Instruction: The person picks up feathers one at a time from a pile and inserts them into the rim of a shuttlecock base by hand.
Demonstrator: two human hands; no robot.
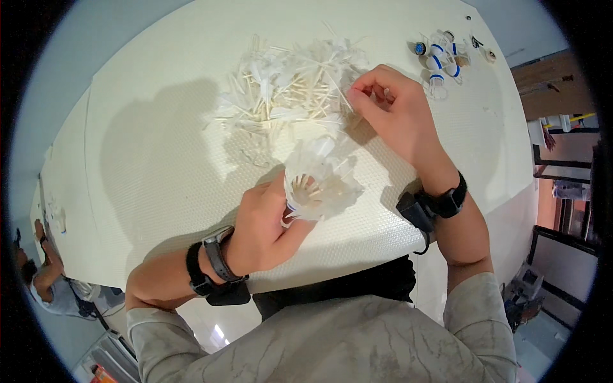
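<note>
My left hand [265,223] is closed around the base of a white feather shuttlecock [322,182]. Its feathers flare up and to the right, and the open skirt faces me; most of the base is hidden in my fingers. Beyond it lies a loose heap of white feathers [281,89] with pale quills pointing every way. At the heap's right edge is my right hand [396,105], thumb and forefinger pinched together on what looks like the quill of one feather. The fingertips partly hide it.
At the far right of the white textured table [159,185] sit several shuttlecock bases with blue bands [435,62], near a small roll [490,55]. A shelf [555,86] stands past the right edge. Another person [48,274] sits at the far left.
</note>
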